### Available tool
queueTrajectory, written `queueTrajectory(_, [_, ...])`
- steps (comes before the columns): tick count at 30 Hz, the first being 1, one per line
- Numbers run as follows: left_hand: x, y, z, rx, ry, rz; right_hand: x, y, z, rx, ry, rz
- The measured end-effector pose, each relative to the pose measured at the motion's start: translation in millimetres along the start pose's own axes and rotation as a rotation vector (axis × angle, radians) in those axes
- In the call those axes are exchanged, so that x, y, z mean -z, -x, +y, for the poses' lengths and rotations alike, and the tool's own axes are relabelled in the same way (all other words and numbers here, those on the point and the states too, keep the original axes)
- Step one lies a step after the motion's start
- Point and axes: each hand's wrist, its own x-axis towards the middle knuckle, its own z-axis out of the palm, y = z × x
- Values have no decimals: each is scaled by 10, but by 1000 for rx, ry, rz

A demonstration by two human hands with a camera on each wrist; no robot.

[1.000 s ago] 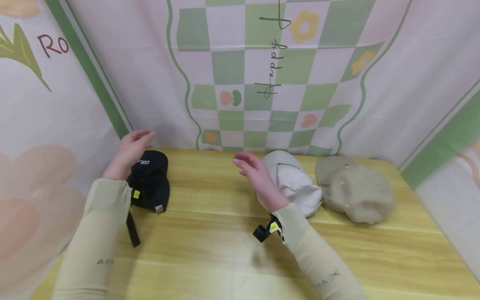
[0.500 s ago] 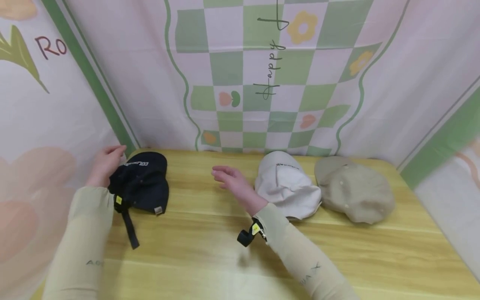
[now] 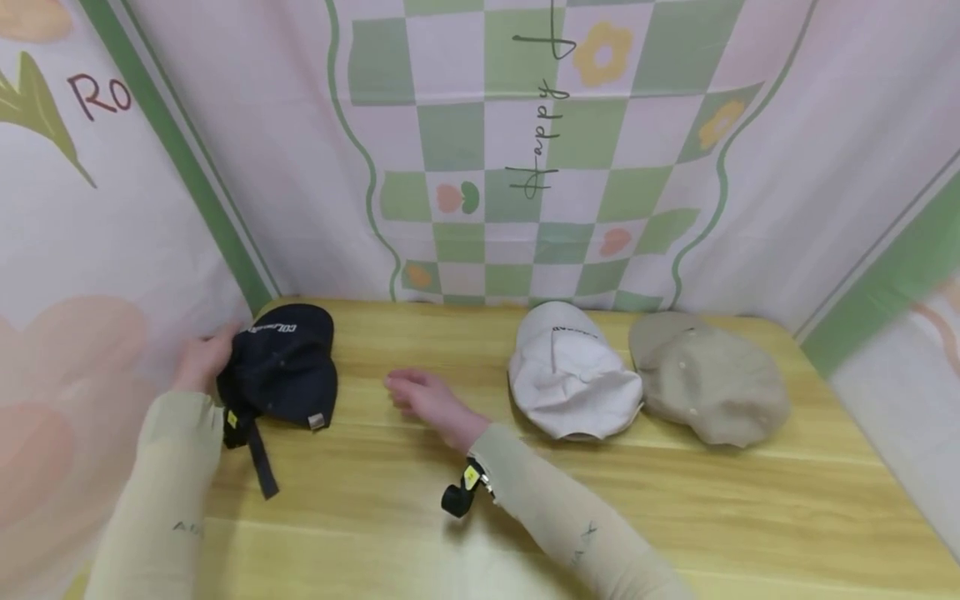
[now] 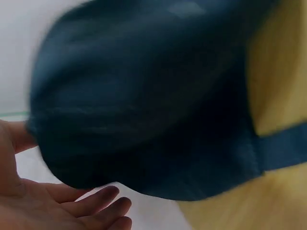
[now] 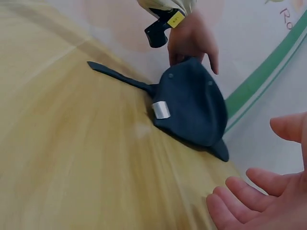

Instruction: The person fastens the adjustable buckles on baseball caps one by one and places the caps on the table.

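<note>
A dark navy baseball cap (image 3: pixel 288 371) with white lettering sits at the table's left, its loose strap (image 3: pixel 262 462) trailing toward the front. At the cap's left edge is my left hand (image 3: pixel 204 358), partly hidden behind it. In the left wrist view that hand's thumb overlaps the cap's edge, while the other fingers (image 4: pixel 103 199) extend loosely beneath its lower rim. My right hand (image 3: pixel 435 404) hovers over the table to the right of the cap, palm toward it. The right wrist view shows its fingers (image 5: pixel 247 191) spread, holding nothing.
A white cap (image 3: pixel 573 379) and a khaki cap (image 3: pixel 712 387) lie side by side on the right of the wooden table (image 3: pixel 420 533). A printed cloth (image 3: pixel 300 167) hangs behind the back edge and along both sides.
My left hand has moved left and down to the navy cap's left edge. My right hand has moved left and lower, away from the white cap. All three caps stay in place.
</note>
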Motion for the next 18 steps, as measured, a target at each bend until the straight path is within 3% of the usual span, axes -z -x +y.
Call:
queueTrajectory(2, [4,-68,-102,19,7,12,-55,-18,22,-8,-28,5])
queueTrajectory(4, [15,-141,-200,44,-51,17,-97,-42,34,-15,-32,8])
queueTrajectory(7, [30,-233,-321,64,-139,-11,-134,-78,32,-28,-35,8])
queueTrajectory(10, [45,-223,-351,58,-231,-54,-160,-102,23,-36,-43,4])
queueTrajectory(15, [72,-324,-439,82,-195,-140,-193,-127,28,-37,-86,10])
queueTrajectory(18, [87,-382,-476,117,-118,-220,-191,-135,46,-47,-102,11])
